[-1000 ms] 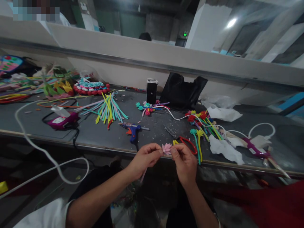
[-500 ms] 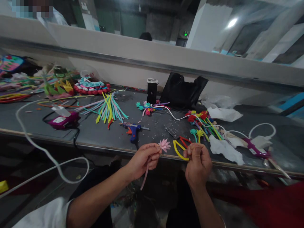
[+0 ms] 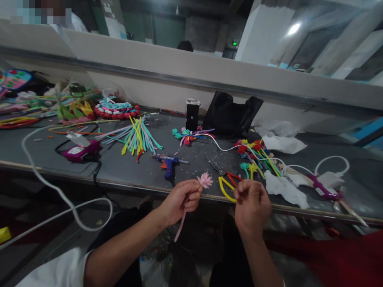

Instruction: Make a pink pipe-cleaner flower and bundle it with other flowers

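My left hand (image 3: 184,201) pinches a pink pipe-cleaner flower (image 3: 205,180) just below its fluffy head, and the pink stem hangs down under the fingers. To its right, my right hand (image 3: 251,207) is closed with fingers curled together; whatever they hold, if anything, cannot be made out. Just behind that hand, scissors (image 3: 226,189) with a yellow and a red handle lie on the table, their blades pointing away. A blue hot glue gun (image 3: 169,167) lies beyond my left hand. Small green and yellow pipe-cleaner flowers (image 3: 248,169) lie behind my right hand.
Loose pipe cleaners (image 3: 140,137) fan out on the dark table (image 3: 116,171). A phone (image 3: 192,115) stands by a black bag (image 3: 230,115). Finished flowers (image 3: 188,136), a white cable (image 3: 221,149), purple power strips (image 3: 80,151) and crumpled white paper (image 3: 285,189) lie around.
My left hand has shifted the pink flower slightly left and down. My right hand has moved a little to the right, away from the flower, with its fingers still curled.
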Available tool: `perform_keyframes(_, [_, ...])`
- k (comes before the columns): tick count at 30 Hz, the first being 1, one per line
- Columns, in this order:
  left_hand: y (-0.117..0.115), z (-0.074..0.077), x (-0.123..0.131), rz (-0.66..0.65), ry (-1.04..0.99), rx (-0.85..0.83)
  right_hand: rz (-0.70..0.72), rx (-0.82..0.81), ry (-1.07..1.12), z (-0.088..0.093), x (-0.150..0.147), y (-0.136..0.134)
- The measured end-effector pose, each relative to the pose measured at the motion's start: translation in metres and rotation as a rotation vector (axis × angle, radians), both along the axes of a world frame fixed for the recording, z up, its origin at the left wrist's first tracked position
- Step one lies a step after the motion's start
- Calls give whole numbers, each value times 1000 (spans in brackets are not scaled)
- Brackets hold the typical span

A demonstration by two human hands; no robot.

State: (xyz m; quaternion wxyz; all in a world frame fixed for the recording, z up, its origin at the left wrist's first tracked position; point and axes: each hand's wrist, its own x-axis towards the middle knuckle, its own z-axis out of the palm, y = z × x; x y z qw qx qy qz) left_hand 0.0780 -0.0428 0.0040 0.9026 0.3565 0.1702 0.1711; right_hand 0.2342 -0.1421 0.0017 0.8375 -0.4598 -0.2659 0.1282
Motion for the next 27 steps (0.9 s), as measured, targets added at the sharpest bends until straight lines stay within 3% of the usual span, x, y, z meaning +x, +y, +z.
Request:
perform_keyframes(6, [-2, 0, 0, -5, 55, 63, 134, -306, -262, -14, -9, 0])
perform_keyframes(12, [-5, 3, 1, -9, 92, 114, 185, -380, -515, -7, -12, -3])
perform_keyframes(16, [-7, 3, 1, -20, 94, 136, 201, -390, -424, -11, -11, -2])
perform_keyframes(20, [-9, 1, 0, -10, 61, 146, 179, -269, -189, -14, -12, -2])
perform_keyframes(27, [-9, -1, -1, 111, -75, 171, 143, 25, 95, 11, -7, -7])
